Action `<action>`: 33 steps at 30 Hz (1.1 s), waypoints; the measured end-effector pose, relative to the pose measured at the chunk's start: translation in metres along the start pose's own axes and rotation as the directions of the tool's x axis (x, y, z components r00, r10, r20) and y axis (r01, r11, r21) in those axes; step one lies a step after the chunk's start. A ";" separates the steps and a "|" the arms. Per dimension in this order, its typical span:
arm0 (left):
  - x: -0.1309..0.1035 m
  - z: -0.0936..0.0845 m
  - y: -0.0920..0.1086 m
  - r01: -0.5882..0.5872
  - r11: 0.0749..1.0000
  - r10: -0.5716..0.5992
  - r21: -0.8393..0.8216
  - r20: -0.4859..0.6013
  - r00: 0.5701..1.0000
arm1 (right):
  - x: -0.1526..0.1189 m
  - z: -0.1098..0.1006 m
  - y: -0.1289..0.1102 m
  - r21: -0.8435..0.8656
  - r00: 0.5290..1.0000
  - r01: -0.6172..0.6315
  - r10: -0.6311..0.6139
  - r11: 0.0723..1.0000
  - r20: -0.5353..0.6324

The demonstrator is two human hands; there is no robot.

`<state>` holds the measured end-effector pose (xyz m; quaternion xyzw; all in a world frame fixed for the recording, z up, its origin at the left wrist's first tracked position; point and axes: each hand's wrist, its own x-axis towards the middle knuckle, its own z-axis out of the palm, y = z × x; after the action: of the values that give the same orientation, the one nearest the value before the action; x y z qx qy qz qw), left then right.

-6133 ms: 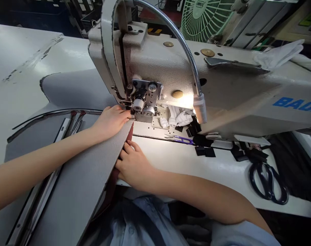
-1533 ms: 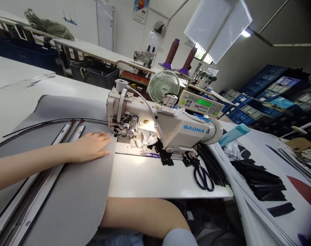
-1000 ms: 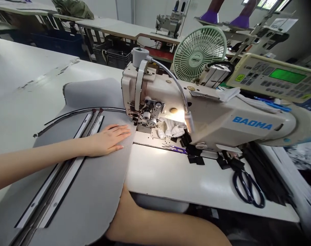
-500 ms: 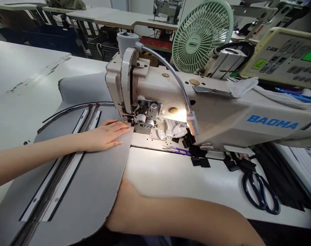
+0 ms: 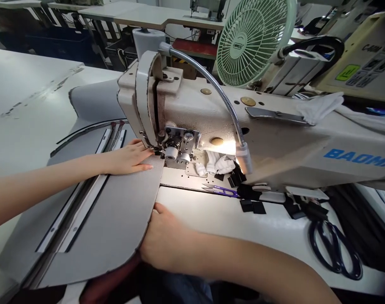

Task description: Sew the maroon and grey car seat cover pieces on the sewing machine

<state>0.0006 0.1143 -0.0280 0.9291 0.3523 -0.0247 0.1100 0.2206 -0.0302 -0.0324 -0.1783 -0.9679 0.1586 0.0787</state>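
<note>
A large grey fabric panel (image 5: 116, 215) with rounded corners and dark edging lies under the head of a sewing machine (image 5: 186, 101). Two pale strips with dark edges run along a brown seam across it. Flat on the panel, close to the needle area (image 5: 160, 154), rests my left hand (image 5: 129, 158), its fingertips partly behind the machine head. My right hand (image 5: 163, 236) grips the panel's near right edge, thumb at the rim and the other fingers hidden underneath. Dark red material (image 5: 113, 283) shows below the panel's lower edge.
Purple thread snips (image 5: 222, 191), black fabric pieces (image 5: 252, 207) and white cloth bits (image 5: 217, 164) lie by the machine bed. Dark-handled scissors (image 5: 334, 249) sit at the right. A green fan (image 5: 252, 42) and a control box (image 5: 366, 55) stand behind the machine.
The panel has shifted slightly under the machine head, and red material now shows below it. My right hand has moved up along the edge, its thumb now visible. The view has turned slightly.
</note>
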 end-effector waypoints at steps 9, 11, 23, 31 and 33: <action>0.015 -0.017 0.003 0.085 0.990 -0.091 0.111 0.048 0.995 | 0.003 -0.002 0.019 -0.010 0.996 -0.006 0.007 1.000 0.089; 0.003 -0.014 0.029 0.145 0.976 -0.146 0.160 -0.008 0.989 | 0.006 0.007 0.019 -0.018 0.994 -0.022 0.024 1.000 0.110; -0.041 0.011 0.055 0.055 0.997 -0.053 0.047 -0.055 0.997 | -0.005 0.012 0.019 -0.101 0.995 0.004 -0.014 0.995 -0.100; -0.016 0.010 0.042 0.118 0.993 -0.116 0.019 -0.071 0.991 | 0.006 0.012 0.043 -0.074 0.997 -0.054 0.050 0.996 -0.057; -0.011 0.008 0.036 0.126 0.992 -0.125 0.008 -0.072 0.989 | 0.009 0.011 0.047 -0.076 0.996 -0.078 0.074 0.994 -0.058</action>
<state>0.0163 0.0797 -0.0276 0.9060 0.4138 -0.0007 0.0895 0.2248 0.0113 -0.0577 -0.2223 -0.9634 0.1185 0.0921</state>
